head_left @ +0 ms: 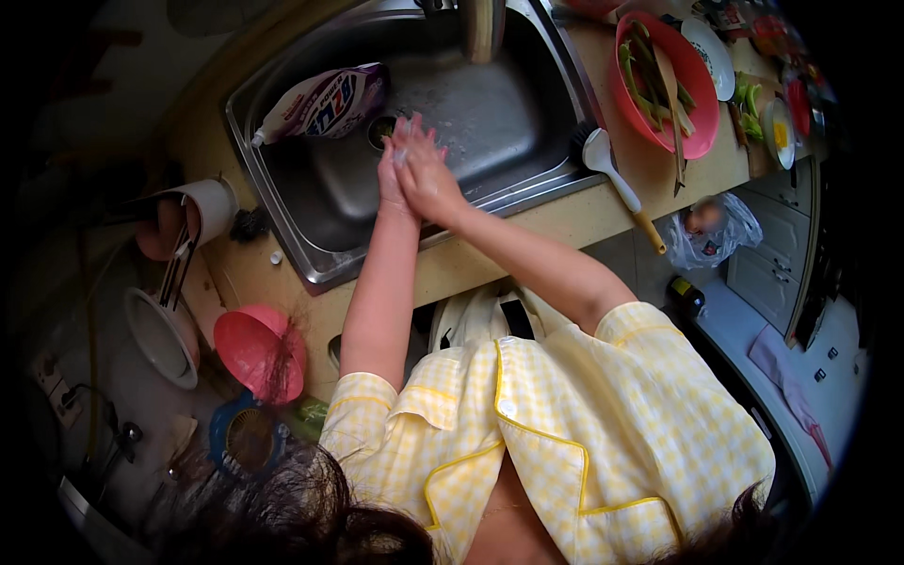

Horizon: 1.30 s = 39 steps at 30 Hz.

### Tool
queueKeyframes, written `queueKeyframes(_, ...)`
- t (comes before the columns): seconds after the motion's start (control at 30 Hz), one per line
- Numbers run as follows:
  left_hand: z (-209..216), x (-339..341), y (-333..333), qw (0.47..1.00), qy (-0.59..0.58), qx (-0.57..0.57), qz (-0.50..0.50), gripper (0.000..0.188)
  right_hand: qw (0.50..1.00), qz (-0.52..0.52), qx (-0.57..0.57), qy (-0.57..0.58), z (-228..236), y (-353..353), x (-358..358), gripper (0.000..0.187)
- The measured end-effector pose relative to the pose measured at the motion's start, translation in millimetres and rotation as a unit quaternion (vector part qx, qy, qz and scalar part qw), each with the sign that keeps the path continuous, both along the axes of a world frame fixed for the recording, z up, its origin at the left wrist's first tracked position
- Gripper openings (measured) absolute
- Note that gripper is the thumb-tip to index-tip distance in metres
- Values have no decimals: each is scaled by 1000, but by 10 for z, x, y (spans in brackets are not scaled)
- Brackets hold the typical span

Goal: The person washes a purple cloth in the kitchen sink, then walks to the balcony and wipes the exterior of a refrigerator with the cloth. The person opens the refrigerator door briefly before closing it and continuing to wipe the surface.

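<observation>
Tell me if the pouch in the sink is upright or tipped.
Tipped: the purple-and-white pouch lies on its side in the sink, its white spout end pointing left.

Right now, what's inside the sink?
A purple and white pouch lies near the drain; pale spots dot the sink. The left hand and right hand hide whatever lies beneath them.

Right of your hands [414, 174], the floor of the sink [499, 113] lies bare, giving you room to pass. To their left, the large purple-and-white pouch [330, 102] blocks your way. The faucet [483, 33] overhangs the far side. Past the right rim, the brush [614, 177] and pink bowl [702, 141] obstruct your path along the desk [574, 215].
</observation>
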<state>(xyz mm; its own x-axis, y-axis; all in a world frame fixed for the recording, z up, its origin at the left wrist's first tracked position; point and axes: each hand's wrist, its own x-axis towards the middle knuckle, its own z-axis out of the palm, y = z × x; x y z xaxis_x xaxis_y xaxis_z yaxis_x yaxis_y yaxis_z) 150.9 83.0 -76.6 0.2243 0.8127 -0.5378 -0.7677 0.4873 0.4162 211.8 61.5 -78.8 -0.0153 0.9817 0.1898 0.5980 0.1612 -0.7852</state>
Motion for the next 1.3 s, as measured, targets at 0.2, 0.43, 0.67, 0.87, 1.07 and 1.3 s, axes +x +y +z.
queueKeyframes(0.2, -62, 131, -49, 993, -90, 12, -78, 47, 994, -4, -112, 17, -42, 377, 218, 42)
queueKeyframes(0.43, -115, 50, -60, 997, -44, -62, -7, 38, 993, -31, -92, 64, 30, 27, 26, 36)
queueKeyframes(0.67, -327, -15, 38, 999, 1, -30, 22, 40, 997, -46, 29, 61, -143, -4, -51, 38)
queueKeyframes(0.87, -46, 85, 21, 988, -100, -103, -51, 42, 984, -103, -76, 121, -272, 387, 225, 39)
queueKeyframes(1.07, -507, -76, -99, 950, -299, 83, -45, 45, 997, 34, -70, 16, 272, 116, -5, 42)
queueKeyframes(1.3, 44, 0, 70, 999, -10, -35, 5, 44, 998, 37, 15, 54, 200, -67, 51, 41)
